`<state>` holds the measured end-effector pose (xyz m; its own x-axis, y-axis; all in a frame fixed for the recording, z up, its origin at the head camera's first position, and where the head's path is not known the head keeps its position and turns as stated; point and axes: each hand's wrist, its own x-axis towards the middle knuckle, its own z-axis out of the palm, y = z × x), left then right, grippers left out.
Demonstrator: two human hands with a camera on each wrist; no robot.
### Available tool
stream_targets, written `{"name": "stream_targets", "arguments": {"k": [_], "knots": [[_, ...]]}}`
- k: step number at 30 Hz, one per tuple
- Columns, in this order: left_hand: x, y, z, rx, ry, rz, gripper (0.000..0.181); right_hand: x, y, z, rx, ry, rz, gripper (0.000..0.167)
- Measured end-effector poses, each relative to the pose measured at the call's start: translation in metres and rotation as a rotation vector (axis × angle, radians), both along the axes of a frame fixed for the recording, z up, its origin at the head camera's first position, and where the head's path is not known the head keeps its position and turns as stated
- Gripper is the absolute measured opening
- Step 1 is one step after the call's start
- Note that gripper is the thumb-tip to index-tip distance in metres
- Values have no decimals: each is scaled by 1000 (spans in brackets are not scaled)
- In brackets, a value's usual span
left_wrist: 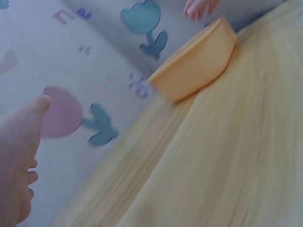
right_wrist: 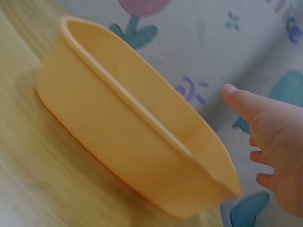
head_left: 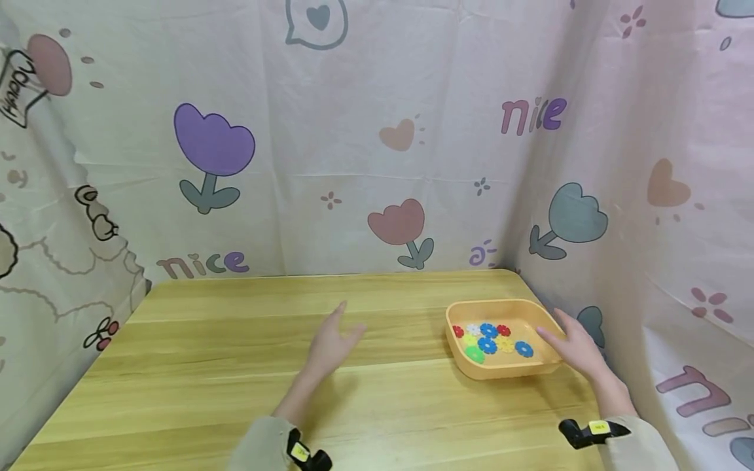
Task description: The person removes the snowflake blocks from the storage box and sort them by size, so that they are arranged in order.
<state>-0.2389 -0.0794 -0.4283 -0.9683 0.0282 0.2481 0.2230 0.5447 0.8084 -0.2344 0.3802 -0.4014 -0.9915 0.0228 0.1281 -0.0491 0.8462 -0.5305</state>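
The right grip (head_left: pixel 580 347) is loosely spread, thumb held out, at the right end of a yellow-orange plastic tray (head_left: pixel 506 373); whether it touches the rim cannot be told. The tray sits on the worktop (head_left: pixel 206 379) just left of that grip and well to the right of the left grip (head_left: pixel 328 345), which is relaxed and unclenched. Blue, red, yellow, white and green flower-shaped discs (head_left: pixel 487 345) lie inside, mostly toward the end farther from the right grip. A tulip-printed curtain (head_left: pixel 330 131) hangs beyond both.
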Motion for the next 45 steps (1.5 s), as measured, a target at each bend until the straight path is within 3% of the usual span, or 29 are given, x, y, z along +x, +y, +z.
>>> {"name": "stream_targets", "arguments": {"k": [6,10,16,23,31,45], "knots": [[0,49,-7,215,-57,-51,76,10,25,-9,-22,-45,-5,84],[1,77,-15,310,-98,-102,75,15,34,-15,-39,-66,-13,83],[3,119,-27,327,-130,-119,75,16,42,-25,-82,-106,4,78],[6,158,-31,304,-186,-120,73,15,40,-31,-86,-86,17,70],[12,182,-33,308,-206,-143,67,14,40,-34,-144,-92,5,68],[9,185,-32,298,-220,-68,59,14,32,-37,-209,-96,23,58]]}}
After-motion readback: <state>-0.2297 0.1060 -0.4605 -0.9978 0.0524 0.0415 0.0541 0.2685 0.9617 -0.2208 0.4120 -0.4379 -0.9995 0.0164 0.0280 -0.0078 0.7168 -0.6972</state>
